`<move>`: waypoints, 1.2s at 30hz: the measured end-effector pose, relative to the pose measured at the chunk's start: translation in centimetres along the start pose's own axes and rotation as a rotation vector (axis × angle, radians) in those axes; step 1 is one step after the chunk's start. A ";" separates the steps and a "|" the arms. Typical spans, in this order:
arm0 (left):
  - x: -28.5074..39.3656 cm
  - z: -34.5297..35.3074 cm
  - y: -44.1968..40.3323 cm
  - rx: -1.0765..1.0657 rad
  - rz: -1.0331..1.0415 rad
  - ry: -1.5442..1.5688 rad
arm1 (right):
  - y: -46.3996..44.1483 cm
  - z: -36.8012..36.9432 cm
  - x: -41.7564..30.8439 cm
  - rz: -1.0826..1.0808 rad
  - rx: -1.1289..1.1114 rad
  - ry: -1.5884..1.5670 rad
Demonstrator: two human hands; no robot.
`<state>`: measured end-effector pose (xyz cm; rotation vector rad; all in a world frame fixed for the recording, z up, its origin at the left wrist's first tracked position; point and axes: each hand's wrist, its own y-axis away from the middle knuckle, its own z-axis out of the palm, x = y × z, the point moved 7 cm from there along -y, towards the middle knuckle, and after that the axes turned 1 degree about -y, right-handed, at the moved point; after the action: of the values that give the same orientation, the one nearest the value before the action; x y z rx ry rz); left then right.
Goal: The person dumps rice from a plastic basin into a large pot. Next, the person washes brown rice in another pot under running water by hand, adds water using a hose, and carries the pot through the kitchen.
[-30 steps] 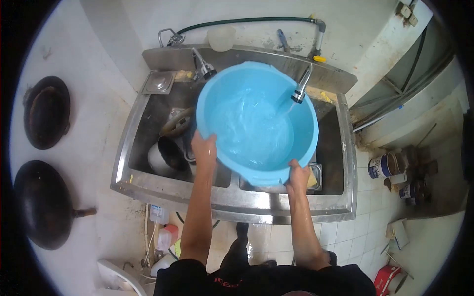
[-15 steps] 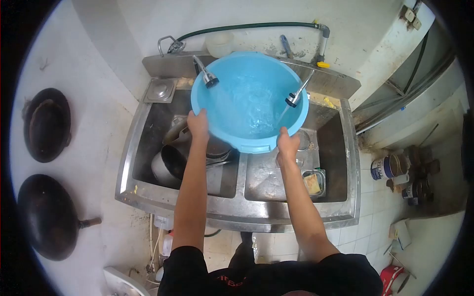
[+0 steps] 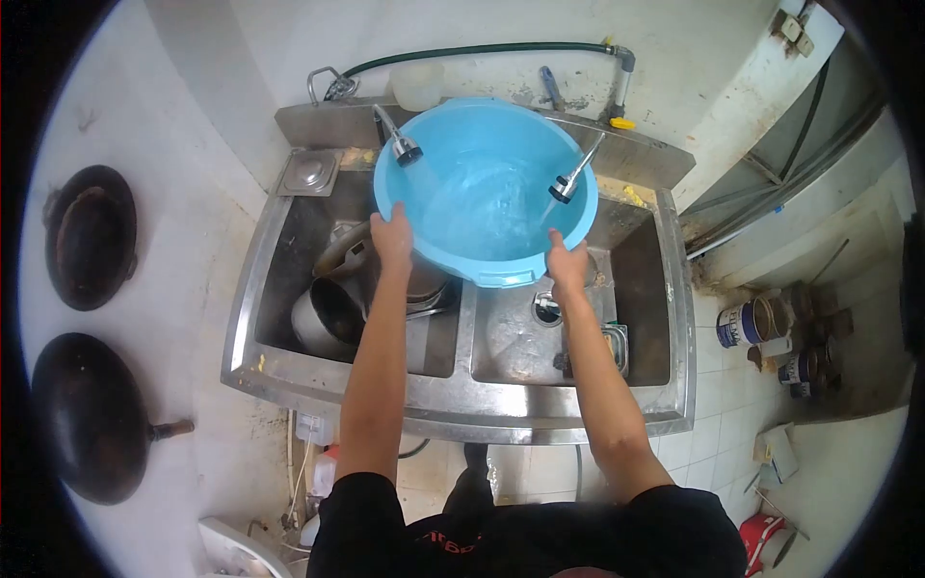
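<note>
2-handed, gripped blue basin [image 3: 496, 274] by rim w/ clamped fingers of L hand [image 3: 392, 239] & R hand [image 3: 568, 264]; held it fwd of & btwn fingers, touching both, w/o clear long axis.

Even, fairly bright light covers the pale wall [image 3: 217, 106], glare streaks the front rim [image 3: 540, 397] of the sink [image 3: 464, 328], shadow dims its left basin [image 3: 279, 275], water [image 3: 491, 202] in the tub [image 3: 506, 275] looks soft, and wide-lens distortion curves the edges into black corners.
</note>
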<state>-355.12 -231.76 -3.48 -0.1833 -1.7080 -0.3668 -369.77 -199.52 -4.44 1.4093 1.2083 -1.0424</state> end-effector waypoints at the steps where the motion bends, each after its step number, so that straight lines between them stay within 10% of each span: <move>1: -0.3 0.0 -0.2 0.004 -0.007 -0.018 | 0.3 0.2 -0.6 0.006 -0.083 -0.022; 20: -4.9 -12.3 9.9 -0.252 -0.132 0.412 | 13.3 -15.9 3.1 0.219 -0.578 0.006; 24: -9.6 -24.7 18.2 -0.901 -0.219 1.058 | 19.8 -31.4 10.1 0.497 -0.697 -0.228; 27: -15.7 -34.0 22.6 -0.597 -0.060 1.076 | 26.9 -42.6 15.3 0.557 -0.422 0.799; 28: -21.7 -36.0 22.3 -0.752 -0.400 1.453 | 29.9 -46.2 18.9 0.454 -0.463 1.354; 29: -21.3 -34.6 25.3 -0.874 -0.004 0.846 | 33.6 -49.5 22.1 0.546 -0.380 1.232; 33: -40.5 -35.1 31.3 -0.720 -0.942 -0.506 | 47.4 -60.2 33.3 0.737 -0.083 0.940; 36: -45.6 -29.7 33.4 -0.985 -0.942 -1.109 | 60.3 -65.7 43.2 0.942 -0.005 1.081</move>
<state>-308.81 -206.84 -39.68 -0.3140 -2.4509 -2.1198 -303.10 -130.00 -27.73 2.2810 0.9677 0.4614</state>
